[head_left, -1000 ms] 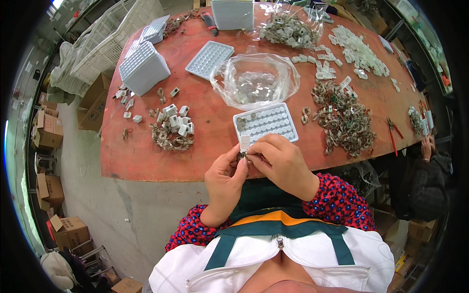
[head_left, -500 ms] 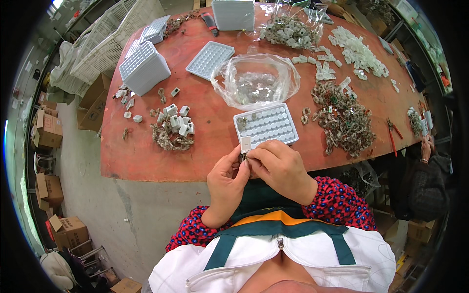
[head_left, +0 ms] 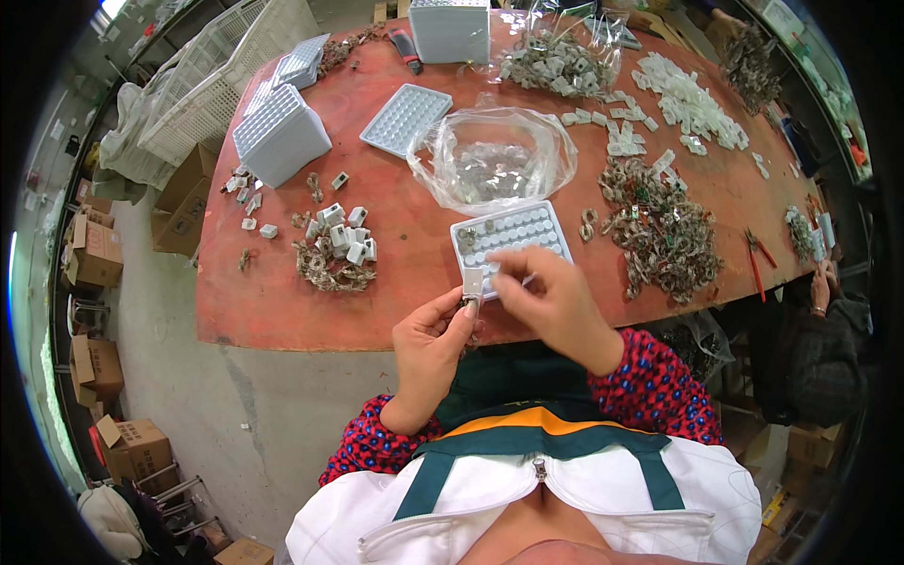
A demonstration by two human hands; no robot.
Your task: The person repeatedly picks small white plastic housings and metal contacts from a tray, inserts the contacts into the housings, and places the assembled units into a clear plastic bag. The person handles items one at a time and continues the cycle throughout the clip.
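Between the thumb and fingers of my left hand (head_left: 438, 334), a small white plastic housing (head_left: 473, 281) stands upright, with a dark part and clear wire at its lower end. My right hand (head_left: 551, 301) is just to the right, over the near edge of a white tray (head_left: 568, 247) with rows of round pockets. Its fingers are bent, slightly blurred, and apart from the thumb; nothing shows between them. A few small coiled pieces (head_left: 471, 235) lie in the tray's far left pockets. Behind the tray sits an open clear plastic bag (head_left: 556, 155) with small clear parts inside.
On the red table (head_left: 405, 311), white housings with coiled wires (head_left: 334, 247) lie left and a heap of coiled wires (head_left: 659, 231) right. Red-handled pliers (head_left: 758, 259), clear plastic pieces (head_left: 687, 99) and stacked trays (head_left: 282, 141) lie farther out. Another person's hand (head_left: 822, 287) is at the right edge.
My right hand has let go of the white housing and moved up and right over the tray, its fingers parting. My left hand still holds the housing, nearly in place.
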